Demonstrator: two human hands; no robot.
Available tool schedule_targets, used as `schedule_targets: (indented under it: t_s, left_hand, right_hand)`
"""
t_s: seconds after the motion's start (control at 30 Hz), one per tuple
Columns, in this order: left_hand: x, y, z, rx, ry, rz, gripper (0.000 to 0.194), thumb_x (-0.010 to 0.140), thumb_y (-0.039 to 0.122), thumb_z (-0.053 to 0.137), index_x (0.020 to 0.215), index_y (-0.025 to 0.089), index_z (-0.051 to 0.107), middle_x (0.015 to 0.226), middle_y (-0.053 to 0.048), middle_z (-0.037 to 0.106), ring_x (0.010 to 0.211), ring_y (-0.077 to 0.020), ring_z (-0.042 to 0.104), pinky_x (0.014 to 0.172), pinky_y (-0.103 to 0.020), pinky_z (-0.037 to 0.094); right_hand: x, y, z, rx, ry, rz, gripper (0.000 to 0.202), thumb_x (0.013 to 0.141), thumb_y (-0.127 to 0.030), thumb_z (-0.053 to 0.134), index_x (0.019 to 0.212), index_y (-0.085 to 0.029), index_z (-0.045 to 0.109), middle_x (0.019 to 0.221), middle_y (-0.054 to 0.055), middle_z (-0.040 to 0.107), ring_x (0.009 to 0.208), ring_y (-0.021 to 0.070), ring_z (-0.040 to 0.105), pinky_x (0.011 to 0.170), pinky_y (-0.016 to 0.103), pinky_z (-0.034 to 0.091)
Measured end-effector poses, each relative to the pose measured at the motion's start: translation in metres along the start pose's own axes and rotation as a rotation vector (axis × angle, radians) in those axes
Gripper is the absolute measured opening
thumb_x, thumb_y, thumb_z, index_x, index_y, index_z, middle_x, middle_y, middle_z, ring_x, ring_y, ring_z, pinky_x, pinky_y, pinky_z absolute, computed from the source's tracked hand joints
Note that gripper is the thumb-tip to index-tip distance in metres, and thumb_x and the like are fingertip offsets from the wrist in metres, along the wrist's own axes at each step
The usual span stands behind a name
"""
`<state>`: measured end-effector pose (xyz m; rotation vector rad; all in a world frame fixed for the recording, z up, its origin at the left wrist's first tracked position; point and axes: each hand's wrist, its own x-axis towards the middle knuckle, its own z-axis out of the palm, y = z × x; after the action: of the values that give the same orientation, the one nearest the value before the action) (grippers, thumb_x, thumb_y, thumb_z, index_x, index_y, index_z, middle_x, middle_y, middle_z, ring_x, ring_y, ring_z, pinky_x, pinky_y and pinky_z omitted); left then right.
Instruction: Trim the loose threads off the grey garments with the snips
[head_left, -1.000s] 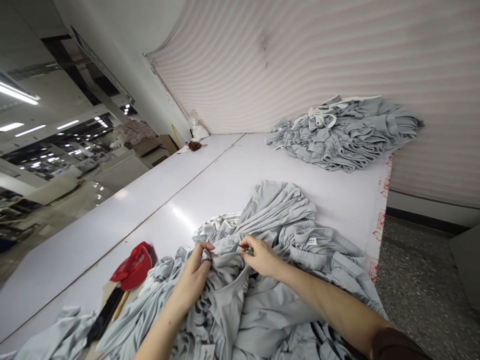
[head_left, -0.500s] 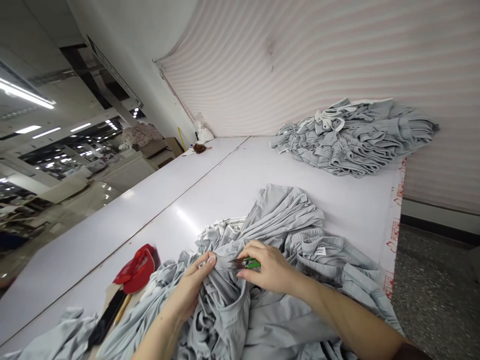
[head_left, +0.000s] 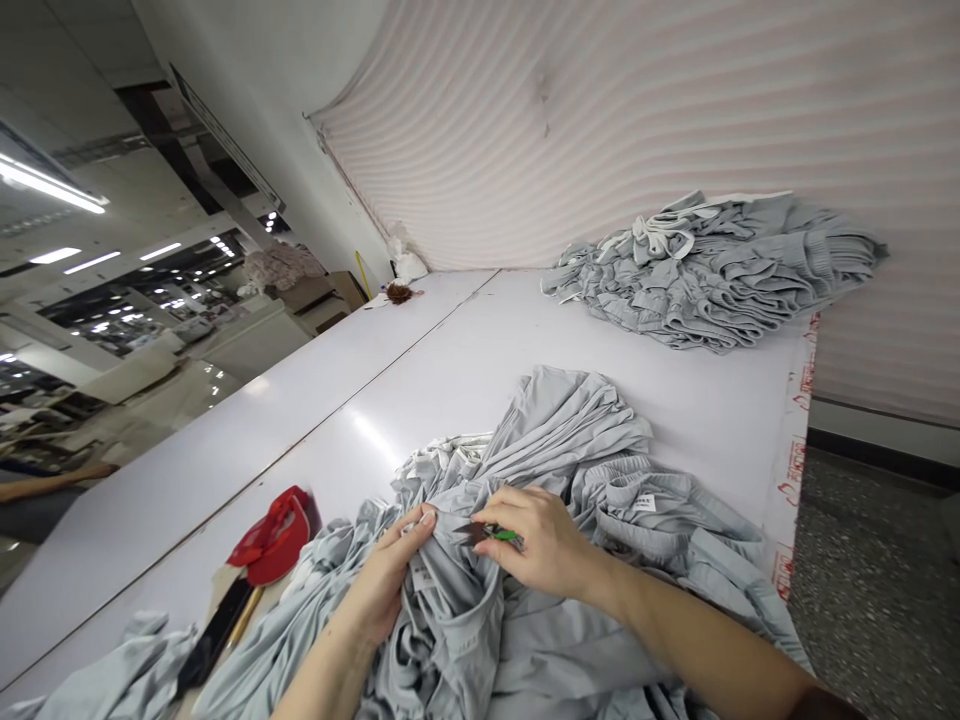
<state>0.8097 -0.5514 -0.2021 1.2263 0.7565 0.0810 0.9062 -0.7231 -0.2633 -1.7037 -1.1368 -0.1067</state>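
Note:
My right hand [head_left: 536,530] is closed on green-handled thread snips [head_left: 501,535], their dark blades pointing left. Pinched between the thumb and fingers of my left hand [head_left: 390,565] is a fold of a light grey garment [head_left: 457,610], just left of the blade tips. Whether the blades touch the cloth I cannot tell. A small white label [head_left: 421,575] shows on the cloth below my left fingertips. More grey garments lie heaped around both hands, one with a gathered waistband and a white tag [head_left: 644,503] to the right.
A second pile of grey garments [head_left: 712,275] lies at the table's far right, against a striped cloth hanging [head_left: 637,110]. On the left are a red cap [head_left: 276,540], a dark strap-like item and a wooden stick. Another person's arm shows at the far left edge.
My right hand has turned the snips slightly and their blades look more apart from the cloth. The white label below my left fingers has come into view. Another person's arm has appeared at left.

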Motion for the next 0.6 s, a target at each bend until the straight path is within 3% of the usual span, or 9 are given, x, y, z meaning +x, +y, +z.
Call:
schedule_targets:
  t_s: [0.17,0.33,0.53,0.6]
  left_hand:
    - [-0.001,0.002,0.002,0.040,-0.034,0.012,0.025,0.065,0.032,0.083,0.077,0.019,0.067,0.072,0.001,0.070,0.070,-0.0173,0.066,0.068,-0.026,0.051]
    - [-0.001,0.002,0.004,0.018,0.038,-0.006,0.029,0.058,0.030,0.087,0.078,0.018,0.068,0.075,0.001,0.070,0.072,-0.0169,0.067,0.070,-0.025,0.053]
    - [0.001,-0.001,0.011,-0.025,0.014,-0.028,0.032,0.057,0.028,0.089,0.078,0.017,0.068,0.073,-0.001,0.068,0.068,-0.0143,0.065,0.068,-0.024,0.052]
    - [-0.002,0.005,0.006,-0.004,-0.050,-0.032,0.030,0.058,0.031,0.088,0.074,0.017,0.066,0.070,0.000,0.066,0.064,-0.0134,0.062,0.064,-0.023,0.051]
  right_hand:
    - [-0.003,0.000,-0.005,-0.033,-0.013,0.002,0.016,0.091,-0.031,0.064,0.102,-0.022,0.072,0.094,0.004,0.073,0.082,0.0185,0.067,0.075,0.031,0.045]
    - [-0.003,0.000,-0.003,-0.051,-0.006,0.007,0.016,0.092,-0.031,0.062,0.100,-0.022,0.072,0.093,0.004,0.073,0.082,0.0176,0.068,0.074,0.031,0.045]
    - [0.000,-0.001,0.002,-0.004,0.004,0.006,0.016,0.089,-0.033,0.065,0.100,-0.023,0.072,0.094,0.004,0.073,0.082,0.0185,0.067,0.075,0.031,0.046]
    - [0.001,0.003,0.000,0.034,0.003,0.069,0.014,0.090,-0.030,0.062,0.095,-0.023,0.073,0.091,0.003,0.072,0.082,0.0177,0.067,0.074,0.029,0.046]
